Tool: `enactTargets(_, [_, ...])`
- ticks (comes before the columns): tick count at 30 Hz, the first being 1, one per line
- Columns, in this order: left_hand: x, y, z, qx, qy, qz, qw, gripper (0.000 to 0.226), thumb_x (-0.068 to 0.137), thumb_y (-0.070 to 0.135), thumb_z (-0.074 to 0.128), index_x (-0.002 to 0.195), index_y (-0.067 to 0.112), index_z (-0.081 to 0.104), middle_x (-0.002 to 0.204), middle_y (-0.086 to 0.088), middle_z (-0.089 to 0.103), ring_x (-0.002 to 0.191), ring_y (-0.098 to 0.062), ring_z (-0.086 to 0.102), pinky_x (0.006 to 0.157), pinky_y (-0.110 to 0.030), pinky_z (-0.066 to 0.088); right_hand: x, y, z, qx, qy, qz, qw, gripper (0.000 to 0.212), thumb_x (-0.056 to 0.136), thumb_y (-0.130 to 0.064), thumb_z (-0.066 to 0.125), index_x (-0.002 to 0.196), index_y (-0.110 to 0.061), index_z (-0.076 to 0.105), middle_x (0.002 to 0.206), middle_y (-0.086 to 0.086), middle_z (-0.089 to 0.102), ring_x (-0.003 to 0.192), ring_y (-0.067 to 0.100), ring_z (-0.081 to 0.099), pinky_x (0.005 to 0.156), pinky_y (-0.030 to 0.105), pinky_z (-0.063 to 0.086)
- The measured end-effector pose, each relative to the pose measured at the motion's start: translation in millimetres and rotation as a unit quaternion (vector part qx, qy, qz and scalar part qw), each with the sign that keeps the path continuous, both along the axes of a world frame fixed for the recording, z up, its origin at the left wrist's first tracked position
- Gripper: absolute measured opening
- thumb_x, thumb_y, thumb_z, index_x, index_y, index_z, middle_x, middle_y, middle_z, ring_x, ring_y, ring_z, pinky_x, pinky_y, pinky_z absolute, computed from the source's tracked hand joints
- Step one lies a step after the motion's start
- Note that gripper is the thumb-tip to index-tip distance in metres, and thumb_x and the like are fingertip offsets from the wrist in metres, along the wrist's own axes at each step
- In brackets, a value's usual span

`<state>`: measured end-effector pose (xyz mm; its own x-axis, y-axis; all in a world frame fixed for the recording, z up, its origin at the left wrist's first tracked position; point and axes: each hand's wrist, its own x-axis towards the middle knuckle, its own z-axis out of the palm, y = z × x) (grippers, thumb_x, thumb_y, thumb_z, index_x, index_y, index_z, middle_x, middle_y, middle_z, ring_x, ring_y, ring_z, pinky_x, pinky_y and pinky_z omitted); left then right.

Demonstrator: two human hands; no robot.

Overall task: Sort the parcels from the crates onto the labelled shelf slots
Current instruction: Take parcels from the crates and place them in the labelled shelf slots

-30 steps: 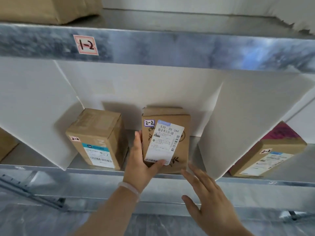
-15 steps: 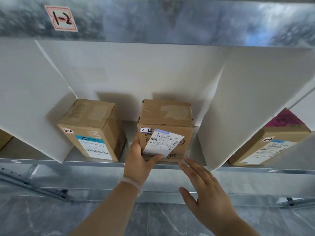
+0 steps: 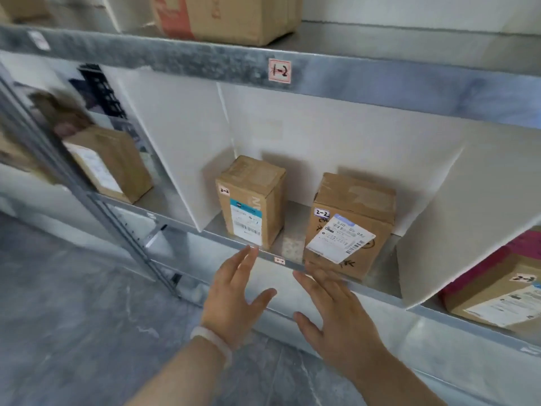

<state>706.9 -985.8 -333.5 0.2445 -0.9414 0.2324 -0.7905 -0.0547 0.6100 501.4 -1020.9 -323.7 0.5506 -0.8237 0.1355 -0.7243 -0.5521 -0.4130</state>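
Note:
A brown cardboard parcel [image 3: 351, 224] with a "2-2" sticker and a tilted white shipping label stands in the middle slot of the metal shelf [image 3: 377, 291]. A second "2-2" parcel [image 3: 251, 200] with a teal-and-white label stands left of it in the same slot. My left hand [image 3: 237, 297], a pale band on its wrist, hovers open just below the shelf's front edge and holds nothing. Open as well, my right hand [image 3: 333, 312] has its fingertips close to the lower front of the right parcel; contact is unclear.
White divider boards [image 3: 175, 148] wall off the slot. A parcel [image 3: 108, 162] stands in the left slot, and another with a pink top [image 3: 497, 291] in the right slot. The upper beam carries a "1-2" label [image 3: 279, 71], with a box [image 3: 234, 16] above. Grey floor lies below.
My left hand has let go of the right parcel and drawn back below the shelf edge. The view has swung left, so the slot now sits right of centre.

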Motion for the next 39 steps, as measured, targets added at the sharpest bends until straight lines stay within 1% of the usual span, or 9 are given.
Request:
enactTargets(2, [26,39,17,-0.027,-0.048,0.035,0.998,0.078,0.075,0.033,0.085,0.143,0.017,0.050,0.144,-0.010,0.052,0.127,-0.032,0.053,0.102,-0.051,0.047,30,5,7,0.002,-0.007,0.067,0.998,0.068,0.090,-0.061,0.047,0.146,-0.050,0.010,0.158,-0.019,0.014,0.146,0.008,0.013,0.113,0.027,0.003])
enactTargets(4, [52,78,36,-0.035,-0.103,0.073,0.991,0.075,0.074,0.033,0.085,0.139,0.013,0.055,0.141,-0.012,0.055,0.124,-0.035,0.056,0.097,-0.055,0.050,64,17,21,-0.020,-0.020,0.130,0.991,0.071,0.089,-0.060,0.051,0.147,-0.047,0.013,0.158,-0.018,0.018,0.145,0.005,0.011,0.108,0.021,-0.005])
enactTargets(10, [102,206,87,-0.047,-0.219,0.198,0.954,0.068,0.077,0.051,0.067,0.134,0.015,0.061,0.137,-0.010,0.059,0.123,-0.034,0.058,0.093,-0.052,0.052,152,87,70,-0.058,-0.043,0.295,0.953,0.072,0.086,-0.059,0.046,0.150,-0.035,0.026,0.157,-0.004,0.024,0.145,0.018,0.020,0.117,0.031,0.010])
enactTargets(14, [122,310,102,-0.046,-0.247,0.293,0.923,0.068,0.079,0.053,0.065,0.137,0.019,0.058,0.141,-0.006,0.056,0.127,-0.030,0.056,0.097,-0.054,0.050,199,161,87,-0.089,-0.052,0.374,0.922,0.076,0.086,-0.066,0.041,0.151,-0.041,0.011,0.160,-0.009,0.012,0.145,0.007,0.003,0.116,0.026,-0.001])
enactTargets(19, [129,464,116,-0.004,-0.278,0.390,0.878,0.068,0.085,0.060,0.051,0.141,0.022,0.052,0.143,-0.006,0.053,0.130,-0.030,0.053,0.100,-0.053,0.048,252,292,103,-0.090,-0.082,0.474,0.872,0.074,0.088,-0.065,0.039,0.152,-0.040,0.010,0.160,-0.010,0.012,0.147,0.008,0.005,0.120,0.034,0.010])
enactTargets(22, [126,555,124,0.019,-0.279,0.450,0.848,0.069,0.084,0.059,0.055,0.142,0.021,0.053,0.144,-0.006,0.053,0.130,-0.030,0.052,0.101,-0.053,0.047,275,373,106,-0.087,-0.090,0.524,0.842,0.074,0.088,-0.064,0.041,0.152,-0.036,0.017,0.159,-0.007,0.017,0.147,0.011,0.009,0.120,0.038,0.012])
enactTargets(26, [117,664,132,0.040,-0.272,0.525,0.805,0.071,0.081,0.054,0.071,0.143,0.024,0.051,0.147,-0.004,0.051,0.133,-0.029,0.050,0.106,-0.052,0.043,301,476,108,-0.089,-0.117,0.576,0.804,0.073,0.087,-0.067,0.035,0.150,-0.044,0.004,0.158,-0.015,0.011,0.146,0.007,0.005,0.117,0.029,0.004])
enactTargets(32, [102,780,132,0.039,-0.227,0.620,0.750,0.069,0.084,0.053,0.070,0.144,0.028,0.049,0.149,0.000,0.047,0.138,-0.024,0.045,0.109,-0.050,0.041,325,602,112,-0.084,-0.116,0.664,0.734,0.072,0.088,-0.064,0.041,0.151,-0.039,0.017,0.157,-0.011,0.022,0.145,0.008,0.013,0.117,0.033,0.018])
enactTargets(39, [113,866,118,0.036,-0.169,0.691,0.702,0.071,0.088,0.057,0.061,0.151,0.037,0.035,0.158,0.010,0.031,0.147,-0.017,0.027,0.118,-0.043,0.028,376,693,110,-0.074,-0.120,0.723,0.676,0.071,0.089,-0.066,0.037,0.149,-0.047,0.003,0.157,-0.018,0.012,0.139,-0.009,-0.010,0.113,0.020,-0.004])
